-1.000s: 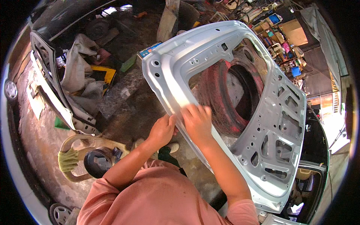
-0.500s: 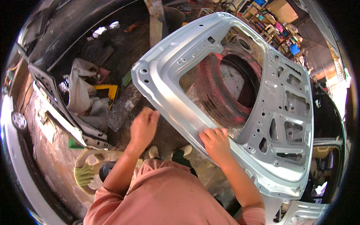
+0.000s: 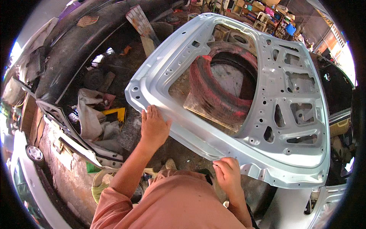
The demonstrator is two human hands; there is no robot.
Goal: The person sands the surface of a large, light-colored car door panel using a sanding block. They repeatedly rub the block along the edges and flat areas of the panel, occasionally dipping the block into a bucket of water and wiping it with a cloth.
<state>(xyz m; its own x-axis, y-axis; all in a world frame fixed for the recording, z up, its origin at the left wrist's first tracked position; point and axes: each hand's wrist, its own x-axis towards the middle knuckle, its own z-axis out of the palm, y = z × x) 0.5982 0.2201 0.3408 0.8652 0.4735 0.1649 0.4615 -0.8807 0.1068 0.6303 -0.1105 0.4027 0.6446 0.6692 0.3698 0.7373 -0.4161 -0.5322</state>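
Observation:
A bare silver-blue car tailgate panel (image 3: 150, 91), with a large window opening and several cut-outs, lies at a slant in front of me. My left hand (image 3: 155, 124) rests on its near edge toward the left corner, fingers stretched out flat and held close together. At the near edge farther right, my right hand (image 3: 228, 173) has its fingers curled and the thumb against them. Whether anything small sits in that pinch is hidden. Through the window opening shows a large red-stained black tyre (image 3: 204, 86) beneath the panel.
To the left, a detached car door (image 3: 85, 141) leans near crumpled grey cloth (image 3: 88, 122) and a yellow angled piece (image 3: 119, 113). A wooden plank (image 3: 143, 23) stands beyond. Cluttered shelves (image 3: 263, 11) line the back right. A white car (image 3: 28, 175) is at far left.
My left hand has gone from a closed pose off the edge to lying flat on the panel. My right hand has come nearer to me along the edge. The view has shifted.

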